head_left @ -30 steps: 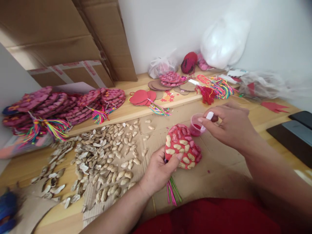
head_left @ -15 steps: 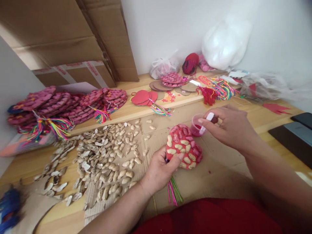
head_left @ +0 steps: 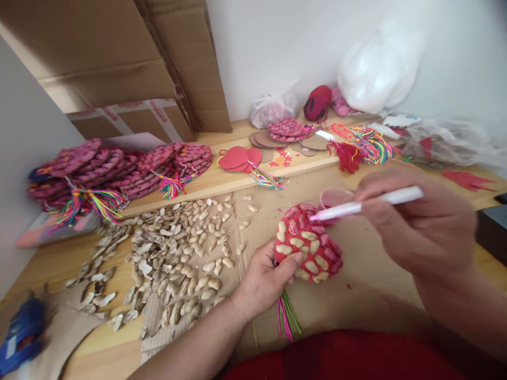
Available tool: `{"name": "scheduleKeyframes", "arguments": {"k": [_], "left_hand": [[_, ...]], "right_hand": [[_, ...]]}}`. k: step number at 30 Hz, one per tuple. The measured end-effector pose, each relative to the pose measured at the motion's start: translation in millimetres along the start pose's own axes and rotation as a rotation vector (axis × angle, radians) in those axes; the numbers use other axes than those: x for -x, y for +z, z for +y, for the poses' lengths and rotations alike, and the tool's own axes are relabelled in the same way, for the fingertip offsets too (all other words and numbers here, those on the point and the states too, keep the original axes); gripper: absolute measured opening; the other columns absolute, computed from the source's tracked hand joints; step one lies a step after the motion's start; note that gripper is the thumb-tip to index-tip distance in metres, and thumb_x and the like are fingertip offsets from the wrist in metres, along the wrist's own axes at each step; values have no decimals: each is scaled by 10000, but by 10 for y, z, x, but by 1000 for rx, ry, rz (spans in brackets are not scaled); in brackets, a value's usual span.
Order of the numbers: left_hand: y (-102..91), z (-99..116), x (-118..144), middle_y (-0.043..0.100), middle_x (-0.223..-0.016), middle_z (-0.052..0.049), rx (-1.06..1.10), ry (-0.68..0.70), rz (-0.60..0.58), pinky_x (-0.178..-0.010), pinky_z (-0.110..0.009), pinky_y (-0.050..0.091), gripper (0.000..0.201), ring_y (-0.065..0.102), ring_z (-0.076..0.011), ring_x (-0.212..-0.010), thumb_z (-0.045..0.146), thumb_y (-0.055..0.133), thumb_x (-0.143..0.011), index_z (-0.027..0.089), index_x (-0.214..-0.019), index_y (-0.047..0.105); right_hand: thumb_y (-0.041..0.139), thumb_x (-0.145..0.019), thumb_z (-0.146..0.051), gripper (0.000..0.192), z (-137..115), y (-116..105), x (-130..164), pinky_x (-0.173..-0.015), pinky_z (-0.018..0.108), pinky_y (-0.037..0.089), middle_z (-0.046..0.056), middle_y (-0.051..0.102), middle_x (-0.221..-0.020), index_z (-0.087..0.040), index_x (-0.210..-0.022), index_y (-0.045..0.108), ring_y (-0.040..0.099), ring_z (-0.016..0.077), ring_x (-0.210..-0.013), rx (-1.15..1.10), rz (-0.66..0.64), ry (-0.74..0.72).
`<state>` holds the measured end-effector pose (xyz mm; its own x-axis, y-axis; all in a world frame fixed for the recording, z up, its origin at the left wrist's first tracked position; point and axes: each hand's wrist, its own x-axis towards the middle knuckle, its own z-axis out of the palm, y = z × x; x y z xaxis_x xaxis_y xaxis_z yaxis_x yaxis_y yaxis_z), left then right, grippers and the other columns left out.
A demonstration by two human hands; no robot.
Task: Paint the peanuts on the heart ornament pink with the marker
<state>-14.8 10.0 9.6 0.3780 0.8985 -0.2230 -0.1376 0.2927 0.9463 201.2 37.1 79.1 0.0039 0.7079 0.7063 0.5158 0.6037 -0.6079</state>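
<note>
My left hand [head_left: 273, 272] grips the lower left edge of a red peanut-shell ornament [head_left: 295, 243], thumb on its face. Half shells cover the ornament; those along its top and right are pink, the others plain tan. Pink and green cords [head_left: 288, 315] hang below it. My right hand [head_left: 412, 221] pinches a white marker pen [head_left: 344, 210], whose pink-stained tip is at the ornament's upper shells; I cannot tell whether it touches. Just behind the pen stands a clear cup [head_left: 331, 196] with pink paint, partly hidden by the pen and hand.
Loose peanut shells [head_left: 178, 248] spread over cardboard at left. Finished pink ornaments [head_left: 87, 163] with tassels are piled behind them. Red cutouts [head_left: 240, 158], coloured cords [head_left: 372, 145] and red yarn [head_left: 318, 103] lie along the back. A blue glue gun [head_left: 21, 335] is at lower left.
My right hand has lifted the marker pen out of the paint cup and brought its tip left to the ornament. My left hand still holds the ornament.
</note>
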Motion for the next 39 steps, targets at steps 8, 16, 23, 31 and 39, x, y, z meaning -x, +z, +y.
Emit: {"name": "scheduleKeyframes", "arguments": {"k": [8,16,23,31,39], "left_hand": [[-8,-4,0,487,-601,64,26,-10,-29,-504,-201,338,379,398,-77,-515,489,761,-833,182,-776,545],[-1,8,5,486,-594,64,21,7,-45,-517,-210,325,381,379,-84,-520,519,749,-832,183,-782,575],[13,6,16,523,-637,54,15,53,-47,-598,-219,399,355,397,-92,-559,507,743,-846,170,-840,632],[-21,-123,0,684,-860,-27,4,91,-89,-759,-253,489,308,575,-137,-755,443,705,-908,145,-973,663],[-14,-135,-5,703,-894,-46,-65,120,-74,-764,-262,495,304,598,-154,-777,439,687,-912,142,-973,677]], "right_hand": [[706,-851,-198,159,16,113,97,-814,407,531,16,710,-890,-295,-975,684,664,216,-879,-2,-206,-56],[697,-865,-195,140,47,137,91,-806,390,508,18,706,-896,-277,-977,680,651,202,-886,26,-201,-69],[684,-880,-202,113,50,130,103,-805,397,513,18,699,-900,-267,-972,677,657,203,-895,-16,-180,-67],[685,-880,-213,102,25,129,89,-799,396,512,19,710,-885,-272,-964,676,650,207,-882,47,-183,-95],[655,-901,-247,95,-43,121,100,-799,434,508,1,718,-845,-320,-961,647,645,242,-903,151,-199,-157]]}}
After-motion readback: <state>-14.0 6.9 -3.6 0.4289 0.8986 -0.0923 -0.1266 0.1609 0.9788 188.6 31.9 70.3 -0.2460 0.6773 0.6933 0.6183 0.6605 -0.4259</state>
